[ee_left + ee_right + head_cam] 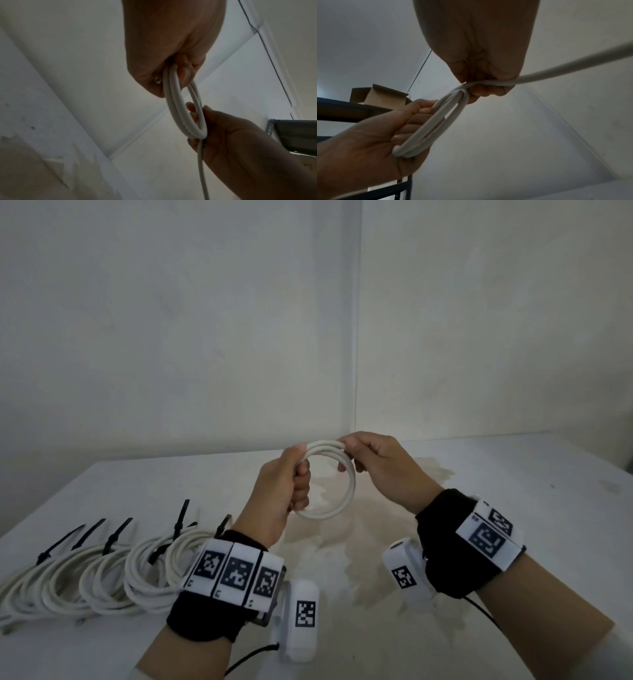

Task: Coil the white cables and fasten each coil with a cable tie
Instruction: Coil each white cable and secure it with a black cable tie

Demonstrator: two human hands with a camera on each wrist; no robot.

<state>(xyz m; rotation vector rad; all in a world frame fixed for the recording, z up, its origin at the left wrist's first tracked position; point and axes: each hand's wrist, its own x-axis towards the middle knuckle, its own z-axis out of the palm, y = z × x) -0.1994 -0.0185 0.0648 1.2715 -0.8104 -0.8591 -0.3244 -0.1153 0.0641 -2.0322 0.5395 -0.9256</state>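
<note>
Coil: white cable coil (328, 479), several loops, held in the air above the worktop (479, 542).
Left hand: left hand (284, 486) beside the coil, fingers curled round its left arc.
Right hand: right hand (380, 463) pinching the coil's upper right.
Finished coils: tied coils (102, 573) left of the held coil, fastened with black cable ties (113, 537).

Left wrist view, as I logged it: my left hand (171, 44) filled the upper centre of the frame, fingers curled round the top of a white cable coil (173, 94). My right hand (228, 135) entered from the lower right, pinching the coil's lower bend. One loose strand (202, 175) ran down to the bottom edge. A dark metal shelf (298, 136) sat at the right edge; pale wall (68, 67) behind.
</note>
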